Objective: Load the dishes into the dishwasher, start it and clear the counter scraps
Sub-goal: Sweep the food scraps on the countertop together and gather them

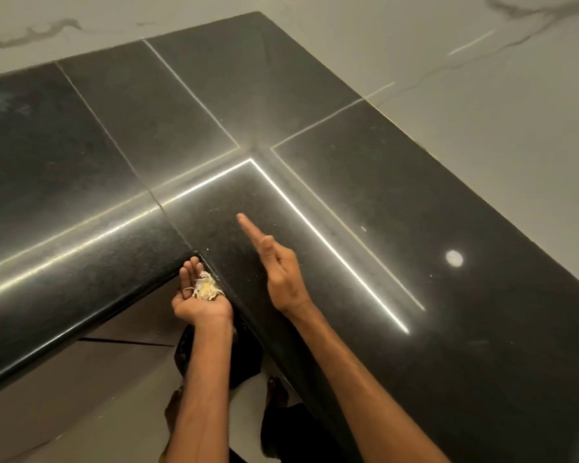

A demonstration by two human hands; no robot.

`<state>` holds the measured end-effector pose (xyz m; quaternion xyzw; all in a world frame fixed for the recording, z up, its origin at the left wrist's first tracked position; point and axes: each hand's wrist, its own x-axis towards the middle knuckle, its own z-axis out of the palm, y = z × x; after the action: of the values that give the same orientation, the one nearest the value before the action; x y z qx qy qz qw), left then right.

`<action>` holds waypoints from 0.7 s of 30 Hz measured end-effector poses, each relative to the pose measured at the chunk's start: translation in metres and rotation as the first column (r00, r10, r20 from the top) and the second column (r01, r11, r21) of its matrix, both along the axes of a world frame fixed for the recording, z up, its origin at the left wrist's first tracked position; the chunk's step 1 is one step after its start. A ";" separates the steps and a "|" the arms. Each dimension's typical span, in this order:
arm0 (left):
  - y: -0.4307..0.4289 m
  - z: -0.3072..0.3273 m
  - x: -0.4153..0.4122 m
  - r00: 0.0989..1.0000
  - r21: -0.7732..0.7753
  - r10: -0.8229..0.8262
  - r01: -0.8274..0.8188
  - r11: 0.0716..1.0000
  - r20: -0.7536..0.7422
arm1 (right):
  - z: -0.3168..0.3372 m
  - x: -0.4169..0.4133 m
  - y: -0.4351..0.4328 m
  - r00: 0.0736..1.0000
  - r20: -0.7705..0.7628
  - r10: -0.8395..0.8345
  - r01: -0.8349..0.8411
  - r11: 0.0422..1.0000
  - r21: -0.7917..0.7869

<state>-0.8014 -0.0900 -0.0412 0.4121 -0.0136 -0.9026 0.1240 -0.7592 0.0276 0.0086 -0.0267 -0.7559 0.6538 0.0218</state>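
Down from the head view, the black polished tabletop [381, 212] runs in an L, with pale seam lines between its slabs and a bright strip of light mirrored along the inner bend. The left hand [198, 295] sits palm up just at the inside corner of the tabletop's rounded front edge, touching or nearly touching it. Its fingers [189, 267] are loosely cupped and point away from the body. The scraps [205, 287], a small heap of white and yellow shreds, lie in that palm, close against the edge.

The right hand [278, 272] is over the tabletop just right of the corner, turned on its side, little-finger edge down. Its fingers [248, 228] are straight and pressed together, aimed at the inner bend, and hold nothing. Whether the edge of the hand truly touches the stone I cannot tell.

Farther right on the tabletop are a tiny pale speck [363, 228] and a round reflected light [454, 258]. A grey-veined marble wall [482, 95] backs both legs of the L. Below the edge, brown cabinet fronts [64, 379] show.
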 end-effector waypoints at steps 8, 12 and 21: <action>0.001 0.004 0.002 1.000 -0.004 0.022 -0.022 1.000 -0.003 | -0.004 0.084 0.169 0.781 -0.055 -0.623 0.584 0.694 0.422; 0.001 0.002 0.003 1.000 0.009 0.022 -0.021 1.000 -0.011 | -0.009 0.116 0.228 0.719 0.068 -0.692 0.501 0.584 0.639; -0.002 0.006 0.005 0.999 0.009 -0.043 0.043 0.999 0.017 | -0.011 0.034 0.095 0.963 0.110 -0.246 0.108 0.725 0.680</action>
<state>-0.7960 -0.0917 -0.0350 0.4202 -0.0196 -0.9014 0.1027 -0.7252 0.1223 -0.0027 -0.1521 -0.9319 0.3288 0.0194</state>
